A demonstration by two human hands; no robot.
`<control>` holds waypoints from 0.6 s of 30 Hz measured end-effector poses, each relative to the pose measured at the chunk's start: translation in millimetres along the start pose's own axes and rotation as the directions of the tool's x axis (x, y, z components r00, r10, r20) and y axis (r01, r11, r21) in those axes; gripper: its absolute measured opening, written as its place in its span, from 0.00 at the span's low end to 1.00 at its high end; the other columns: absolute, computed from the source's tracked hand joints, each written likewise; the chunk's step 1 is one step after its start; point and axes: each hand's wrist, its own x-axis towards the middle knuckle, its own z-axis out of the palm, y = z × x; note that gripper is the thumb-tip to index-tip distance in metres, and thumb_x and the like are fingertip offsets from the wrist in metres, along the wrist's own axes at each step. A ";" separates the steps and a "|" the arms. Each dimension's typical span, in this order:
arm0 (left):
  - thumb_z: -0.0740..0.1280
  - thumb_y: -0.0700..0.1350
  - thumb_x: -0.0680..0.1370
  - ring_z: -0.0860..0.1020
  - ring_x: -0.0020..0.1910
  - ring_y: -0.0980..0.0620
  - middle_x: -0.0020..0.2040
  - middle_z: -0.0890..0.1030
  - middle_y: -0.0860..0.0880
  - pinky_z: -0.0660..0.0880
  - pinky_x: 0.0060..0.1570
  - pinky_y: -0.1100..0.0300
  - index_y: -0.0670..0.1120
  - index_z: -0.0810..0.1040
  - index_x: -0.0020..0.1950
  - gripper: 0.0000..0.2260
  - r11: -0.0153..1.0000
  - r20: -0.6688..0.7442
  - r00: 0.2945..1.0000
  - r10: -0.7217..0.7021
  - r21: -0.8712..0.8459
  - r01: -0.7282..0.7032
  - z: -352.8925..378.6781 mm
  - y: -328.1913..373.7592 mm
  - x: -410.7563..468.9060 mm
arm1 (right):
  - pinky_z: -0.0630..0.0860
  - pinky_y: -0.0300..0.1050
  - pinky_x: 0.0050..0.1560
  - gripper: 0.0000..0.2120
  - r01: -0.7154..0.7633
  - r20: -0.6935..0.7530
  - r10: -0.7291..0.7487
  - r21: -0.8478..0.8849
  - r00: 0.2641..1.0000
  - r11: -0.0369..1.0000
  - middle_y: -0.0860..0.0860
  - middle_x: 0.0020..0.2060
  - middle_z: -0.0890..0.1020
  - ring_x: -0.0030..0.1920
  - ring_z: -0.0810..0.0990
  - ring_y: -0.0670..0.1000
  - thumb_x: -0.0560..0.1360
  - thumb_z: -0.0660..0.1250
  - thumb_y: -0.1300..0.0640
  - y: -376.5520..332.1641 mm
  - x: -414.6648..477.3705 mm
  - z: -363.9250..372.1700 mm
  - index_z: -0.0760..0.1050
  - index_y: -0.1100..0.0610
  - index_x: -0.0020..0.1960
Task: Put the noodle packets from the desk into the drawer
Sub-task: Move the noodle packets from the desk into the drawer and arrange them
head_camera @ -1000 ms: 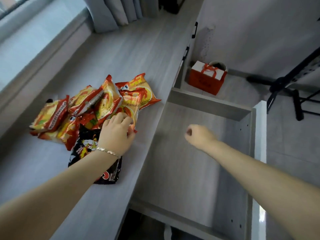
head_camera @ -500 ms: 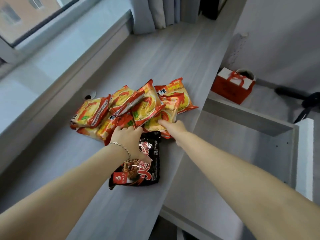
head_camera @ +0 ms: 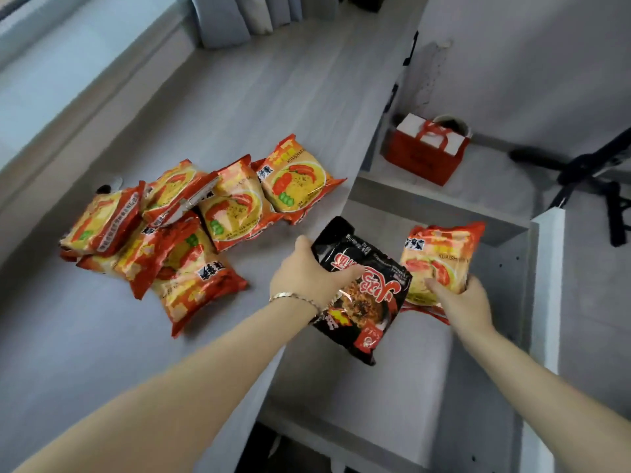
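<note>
- Head view: half a second ago both my hands were down at the heap on the desk; now each has lifted a packet clear and carried it out over the open drawer [head_camera: 532,302].
- My left hand [head_camera: 307,278] is closed around the upper left edge of the black noodle packet [head_camera: 362,288], thumb over its face. The packet hangs tilted below and to the right of that hand, over the drawer's near left side.
- My right hand [head_camera: 461,302] is closed on the lower edge of an orange noodle packet [head_camera: 440,261], which stands up and away from the hand, above the drawer floor.
- The two held packets are just beside each other; I cannot tell if they touch.
- I judge this the first pair going in: the drawer floor showing beneath both hands is bare, and neither packet is set down yet.
- To the left of my left hand, on the desk [head_camera: 239,97], the rest of the orange packets [head_camera: 191,230] lie in an overlapping heap. They are all left to move.
- Beyond my right hand, past the drawer's far wall, a red gift bag [head_camera: 423,158] sits on the floor, well apart from the drawer.
- Farther right of it, dark stand legs [head_camera: 594,186] cross the floor.
- Nothing lies between my hands and the drawer floor. The only risk I judge is the slack black packet catching the desk edge.
</note>
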 end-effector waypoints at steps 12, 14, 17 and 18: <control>0.69 0.56 0.71 0.75 0.61 0.40 0.63 0.75 0.39 0.73 0.57 0.48 0.38 0.62 0.67 0.33 0.878 0.123 0.892 -0.435 -0.162 0.450 147.4 2.2 41.5 | 0.72 0.53 0.61 0.27 -0.310 0.029 0.320 -0.183 0.947 0.933 0.65 0.61 0.76 0.61 0.75 0.64 0.72 0.69 0.56 96.6 45.8 -14.9 0.65 0.69 0.64; 0.68 0.53 0.73 0.76 0.59 0.40 0.61 0.77 0.40 0.73 0.55 0.50 0.39 0.65 0.64 0.27 0.889 0.138 0.897 -0.420 -0.136 0.437 150.4 0.5 45.4 | 0.71 0.53 0.59 0.29 -0.340 -0.002 0.352 -0.260 0.936 0.904 0.66 0.63 0.73 0.62 0.73 0.65 0.72 0.68 0.57 95.2 46.8 -14.3 0.60 0.69 0.65; 0.67 0.49 0.75 0.76 0.59 0.41 0.64 0.73 0.39 0.73 0.55 0.52 0.39 0.65 0.63 0.22 0.929 0.176 0.914 -0.367 0.018 0.370 143.0 2.5 46.5 | 0.70 0.55 0.63 0.35 -0.362 -0.015 0.380 -0.340 0.925 0.868 0.67 0.66 0.68 0.65 0.69 0.66 0.71 0.69 0.59 83.6 42.9 -9.8 0.53 0.69 0.70; 0.66 0.48 0.75 0.75 0.60 0.41 0.67 0.70 0.38 0.72 0.57 0.52 0.38 0.64 0.64 0.23 0.938 0.201 0.916 -0.348 0.090 0.336 138.9 5.1 45.6 | 0.68 0.55 0.64 0.38 -0.360 -0.029 0.376 -0.370 0.926 0.857 0.67 0.67 0.66 0.66 0.67 0.66 0.71 0.69 0.59 77.0 40.2 -7.9 0.51 0.68 0.71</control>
